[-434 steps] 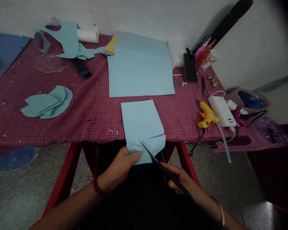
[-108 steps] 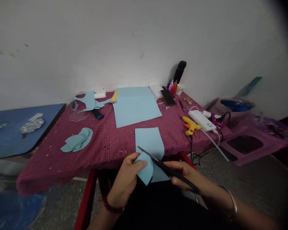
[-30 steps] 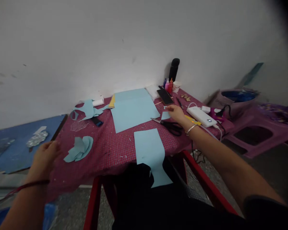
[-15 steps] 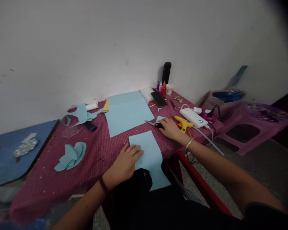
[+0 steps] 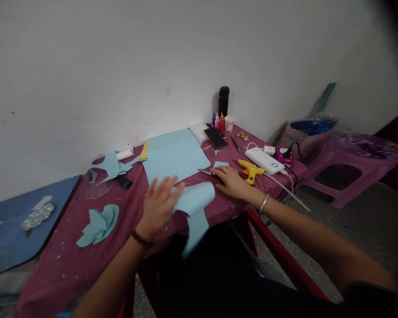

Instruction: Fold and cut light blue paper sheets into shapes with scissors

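My left hand (image 5: 159, 204) is raised at the table's front edge, fingers spread and blurred. Beside its thumb is a cut light-blue paper sheet (image 5: 195, 198), curled at the top, with a strip drooping over the edge; whether the thumb touches it I cannot tell. My right hand (image 5: 231, 182) rests on the table with its fingers over the dark handles of a pair of scissors (image 5: 205, 172), blades pointing left. A small blue paper piece (image 5: 221, 164) lies just beyond those fingers. Behind both hands lies a large blue sheet (image 5: 172, 154).
A yellow glue gun (image 5: 251, 171), white power bank (image 5: 263, 160) and cables lie right. Farther back are a phone (image 5: 215, 137), small paint bottles (image 5: 221, 123), a paper cup (image 5: 229, 123) and a black flask (image 5: 223, 101). Blue paper petals (image 5: 99, 225) and cut scraps (image 5: 109, 167) lie left.
My left hand has lifted and moved left, its fingers spreading. The cut sheet has shifted up and curled over. My right hand stays at the scissors.
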The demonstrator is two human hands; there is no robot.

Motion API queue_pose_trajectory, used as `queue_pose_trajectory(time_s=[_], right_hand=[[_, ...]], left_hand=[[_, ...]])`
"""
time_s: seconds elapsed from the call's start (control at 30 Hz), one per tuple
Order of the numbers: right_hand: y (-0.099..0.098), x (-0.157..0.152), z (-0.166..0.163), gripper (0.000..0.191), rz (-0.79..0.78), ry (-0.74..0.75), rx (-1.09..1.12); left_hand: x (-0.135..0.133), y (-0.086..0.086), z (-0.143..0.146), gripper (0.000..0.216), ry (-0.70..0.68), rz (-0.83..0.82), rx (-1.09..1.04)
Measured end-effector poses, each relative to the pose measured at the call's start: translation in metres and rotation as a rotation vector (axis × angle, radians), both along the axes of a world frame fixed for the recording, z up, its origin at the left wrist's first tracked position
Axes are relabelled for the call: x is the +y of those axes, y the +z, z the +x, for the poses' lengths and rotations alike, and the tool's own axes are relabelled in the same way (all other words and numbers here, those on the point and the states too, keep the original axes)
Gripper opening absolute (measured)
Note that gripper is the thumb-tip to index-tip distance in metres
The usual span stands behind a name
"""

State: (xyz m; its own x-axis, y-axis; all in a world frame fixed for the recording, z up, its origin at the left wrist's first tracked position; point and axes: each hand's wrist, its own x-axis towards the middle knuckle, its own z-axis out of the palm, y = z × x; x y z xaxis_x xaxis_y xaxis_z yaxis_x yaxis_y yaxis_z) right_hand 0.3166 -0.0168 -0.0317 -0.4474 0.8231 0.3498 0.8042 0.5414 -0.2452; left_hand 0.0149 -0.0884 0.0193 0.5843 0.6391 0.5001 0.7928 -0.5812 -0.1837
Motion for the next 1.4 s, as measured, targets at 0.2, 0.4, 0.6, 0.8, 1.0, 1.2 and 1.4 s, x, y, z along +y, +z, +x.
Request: queue_pose_trajectory(time_s=[0.2, 0.4, 0.6, 0.8, 1.0, 1.2, 1.4], right_hand=[[-0.008, -0.009, -0.017, 0.06, -0.024, 0.184, 0.218], [-0.013, -0.017, -0.048, 0.059, -0.222, 0.382, 0.388], [0.006, -0.027, -0.053, 0.044, -0.428, 0.593, 0.418], [0.019, -0.041, -0.042, 0.039, -1.082, 0.608, 0.972], [0.012, -0.042, -0.037, 0.03, -1.234, 0.343, 1.209], [0.006, -0.05, -0.048, 0.022, -1.356, 0.336, 1.115], [0.006, -0.026, -0.052, 0.033, -1.111, 0.295, 1.284]], left_hand=[[-0.017, 0.005, -0.016, 0.052, 0.307, 0.124, 0.005], [-0.042, -0.026, -0.006, 0.045, 0.389, -0.152, 0.12], [-0.049, -0.033, -0.003, 0.025, 0.476, -0.444, 0.068], [-0.054, -0.04, 0.014, 0.011, 0.487, -0.416, -0.005], [-0.079, -0.066, 0.008, 0.016, 0.228, -0.381, -0.055], [-0.088, -0.082, -0.006, 0.026, 0.093, -0.368, -0.474], [-0.059, -0.063, -0.011, 0.014, 0.475, -0.558, -1.059]])
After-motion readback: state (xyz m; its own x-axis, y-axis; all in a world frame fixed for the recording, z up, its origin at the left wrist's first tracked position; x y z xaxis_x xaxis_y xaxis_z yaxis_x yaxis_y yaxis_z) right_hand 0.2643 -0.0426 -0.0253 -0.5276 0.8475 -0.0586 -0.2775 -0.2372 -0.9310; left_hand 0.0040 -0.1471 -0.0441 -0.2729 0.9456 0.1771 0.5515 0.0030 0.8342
